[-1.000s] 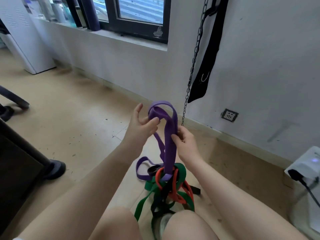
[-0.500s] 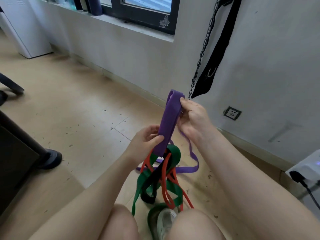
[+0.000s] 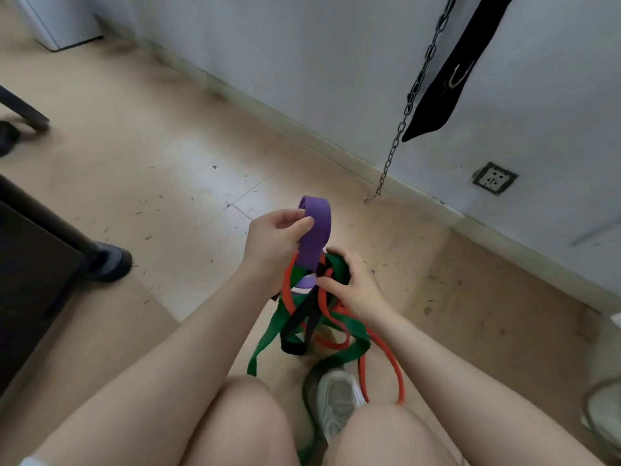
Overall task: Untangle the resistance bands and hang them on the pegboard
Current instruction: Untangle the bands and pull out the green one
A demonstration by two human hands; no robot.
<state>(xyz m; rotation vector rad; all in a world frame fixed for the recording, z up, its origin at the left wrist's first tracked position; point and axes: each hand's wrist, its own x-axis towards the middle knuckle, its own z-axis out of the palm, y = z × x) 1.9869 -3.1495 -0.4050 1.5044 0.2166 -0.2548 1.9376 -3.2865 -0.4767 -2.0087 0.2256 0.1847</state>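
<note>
My left hand pinches the folded top of a wide purple band and holds it upright above my knees. Below it hangs a knot of bands: a green band, a thin red band and a black band, all threaded around the purple one. My right hand grips the green band at the top of the knot, fingers curled into the tangle. The loose ends trail down to the floor by my shoe. No pegboard is in view.
A metal chain with a hook and a black strap hang on the white wall ahead. A wall socket sits low on the right. A dark furniture leg with a round foot stands on the left.
My right hand let go of the purple band's top and dropped to the green band in the knot. My left hand moved up to pinch the purple fold. The view tilted downward.
</note>
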